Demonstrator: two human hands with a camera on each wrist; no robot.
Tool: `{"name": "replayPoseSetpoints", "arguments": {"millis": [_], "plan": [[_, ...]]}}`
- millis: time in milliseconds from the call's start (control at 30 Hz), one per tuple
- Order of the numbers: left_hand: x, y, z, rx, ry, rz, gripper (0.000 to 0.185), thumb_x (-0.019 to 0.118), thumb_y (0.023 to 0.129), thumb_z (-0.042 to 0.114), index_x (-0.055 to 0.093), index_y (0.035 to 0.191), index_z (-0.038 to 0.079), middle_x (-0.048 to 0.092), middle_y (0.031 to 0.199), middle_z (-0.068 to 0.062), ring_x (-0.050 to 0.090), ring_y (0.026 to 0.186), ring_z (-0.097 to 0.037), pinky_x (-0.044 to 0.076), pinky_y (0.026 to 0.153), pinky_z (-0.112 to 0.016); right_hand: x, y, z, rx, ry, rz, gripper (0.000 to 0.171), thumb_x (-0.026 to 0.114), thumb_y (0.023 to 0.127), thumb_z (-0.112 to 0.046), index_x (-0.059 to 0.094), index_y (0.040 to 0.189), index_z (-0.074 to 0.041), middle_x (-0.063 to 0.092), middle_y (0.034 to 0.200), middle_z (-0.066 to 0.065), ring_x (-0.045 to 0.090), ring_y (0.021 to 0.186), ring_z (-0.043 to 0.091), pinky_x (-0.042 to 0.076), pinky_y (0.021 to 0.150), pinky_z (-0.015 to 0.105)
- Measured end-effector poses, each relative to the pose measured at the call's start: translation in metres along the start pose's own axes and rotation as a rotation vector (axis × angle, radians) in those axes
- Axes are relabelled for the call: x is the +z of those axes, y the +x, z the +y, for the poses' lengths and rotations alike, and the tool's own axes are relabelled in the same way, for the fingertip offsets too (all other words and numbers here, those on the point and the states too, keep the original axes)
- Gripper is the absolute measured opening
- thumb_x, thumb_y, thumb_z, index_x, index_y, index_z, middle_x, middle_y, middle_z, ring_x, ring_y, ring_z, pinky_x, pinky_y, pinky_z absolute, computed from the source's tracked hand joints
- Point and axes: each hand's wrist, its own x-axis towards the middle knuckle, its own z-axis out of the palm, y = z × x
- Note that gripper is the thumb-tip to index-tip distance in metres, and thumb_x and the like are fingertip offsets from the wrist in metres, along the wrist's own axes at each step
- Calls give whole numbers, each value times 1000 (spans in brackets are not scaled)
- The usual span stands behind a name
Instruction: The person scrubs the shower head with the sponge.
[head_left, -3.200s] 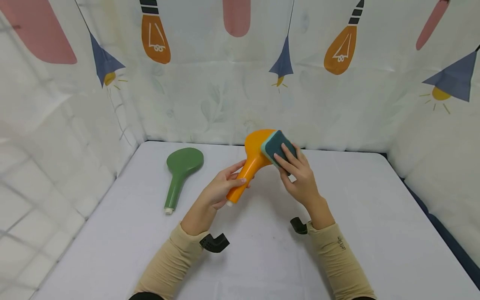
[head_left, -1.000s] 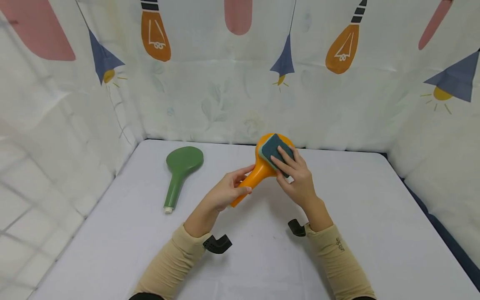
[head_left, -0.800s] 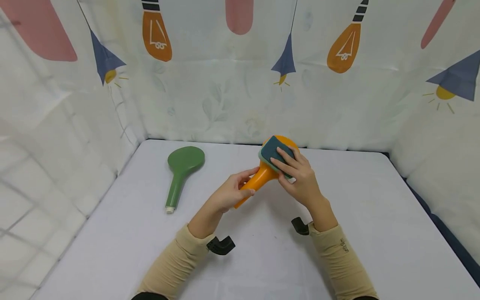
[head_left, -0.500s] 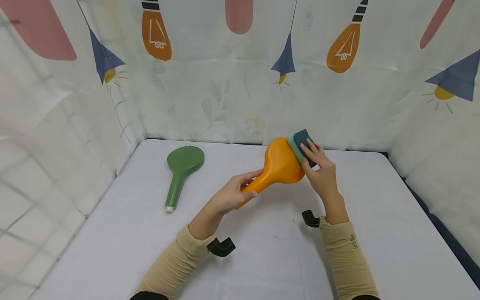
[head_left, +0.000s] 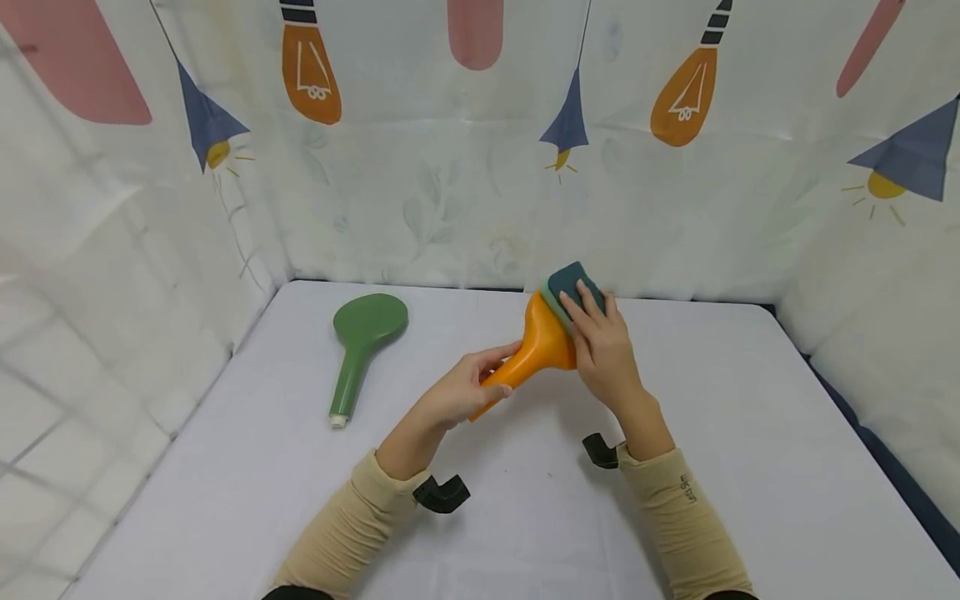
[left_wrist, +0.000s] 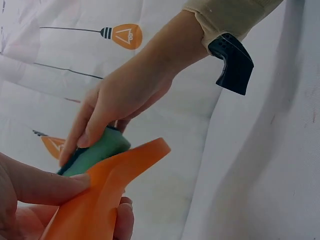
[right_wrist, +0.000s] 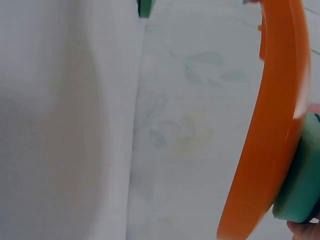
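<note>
An orange shower head (head_left: 542, 342) is held up over the white table (head_left: 735, 433), its round face turned to the right. My left hand (head_left: 463, 392) grips its handle. My right hand (head_left: 602, 346) holds a green sponge (head_left: 573, 285) with a dark scouring side against that face, fingers laid over it. In the left wrist view the sponge (left_wrist: 97, 150) sits between the right hand (left_wrist: 127, 95) and the orange shower head (left_wrist: 107, 192). The right wrist view shows the orange rim (right_wrist: 270, 125) edge-on with the sponge (right_wrist: 300, 192) against it.
A green shower head (head_left: 363, 335) lies flat on the table at the back left, handle toward me. Printed curtain walls (head_left: 465, 183) enclose the table on the left, back and right. A dark gap runs along the table's right edge (head_left: 892, 483).
Over the last second the left hand has turned the orange shower head so its back, then its edge, faces me. The right hand and sponge slid right along the face, then back left.
</note>
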Motion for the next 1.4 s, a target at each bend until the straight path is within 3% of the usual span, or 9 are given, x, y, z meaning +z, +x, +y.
{"name": "replayPoseSetpoints", "arguments": {"millis": [167, 300, 633, 733, 833, 1067, 1167, 1267, 1400], "plan": [[2, 1, -2, -14, 8, -24, 64, 56, 96, -8, 36, 156, -3, 56, 134, -25, 57, 106, -29, 49, 85, -30, 2, 2, -16, -150, 26, -43, 38, 61, 94, -1, 70, 131, -4, 55, 145, 21, 40, 137, 51, 31, 111, 66], [3, 1, -3, -13, 13, -39, 64, 56, 96, -8, 37, 156, -2, 56, 135, -24, 56, 106, -28, 49, 86, -30, -5, 3, -15, -151, 53, -45, 38, 66, 90, 2, 72, 127, -3, 58, 142, 21, 44, 135, 51, 34, 110, 65], [3, 1, -3, 8, 15, -48, 64, 55, 95, -9, 38, 156, -1, 59, 128, -22, 55, 101, -25, 46, 83, -30, -25, 0, 9, 163, 41, 23, 39, 61, 98, 4, 64, 137, 0, 51, 147, 25, 37, 137, 60, 29, 110, 71], [3, 0, -1, 14, 19, -46, 64, 55, 95, -9, 38, 156, -1, 58, 128, -22, 55, 101, -25, 46, 83, -30, -25, -1, 13, 213, 55, 33, 39, 59, 100, 2, 63, 139, -1, 49, 148, 24, 35, 139, 59, 27, 110, 71], [3, 0, 0, 17, 26, -38, 64, 56, 95, -10, 38, 156, -2, 58, 128, -22, 56, 102, -26, 47, 83, -30, -20, -1, 10, 163, 62, 37, 40, 59, 99, 3, 62, 139, 0, 49, 148, 26, 35, 140, 58, 27, 111, 71], [2, 1, -1, 9, 21, -27, 64, 56, 96, -9, 35, 156, -4, 54, 138, -26, 54, 108, -30, 48, 87, -30, 3, -1, -15, -117, 32, 3, 40, 65, 93, 4, 68, 133, -2, 54, 145, 24, 38, 136, 60, 32, 109, 69], [2, 2, -2, 6, 20, -30, 64, 56, 96, -9, 34, 156, -5, 51, 143, -26, 54, 111, -31, 49, 88, -31, 8, -1, -22, -188, 31, -16, 41, 66, 92, 4, 70, 131, -4, 56, 144, 22, 40, 133, 60, 35, 107, 69], [3, 3, -3, 6, 13, -33, 65, 56, 96, -9, 34, 156, -5, 51, 143, -26, 54, 111, -31, 49, 88, -31, 8, 0, -21, -202, 37, -21, 41, 67, 91, 4, 70, 132, -4, 56, 144, 22, 41, 133, 58, 36, 108, 67], [4, 3, -4, -1, 10, -32, 64, 57, 96, -7, 35, 156, -5, 55, 134, -25, 54, 104, -28, 48, 85, -30, 3, 1, -9, -123, 40, -23, 42, 66, 95, 3, 66, 136, -2, 53, 146, 23, 40, 137, 55, 33, 110, 67]]}}
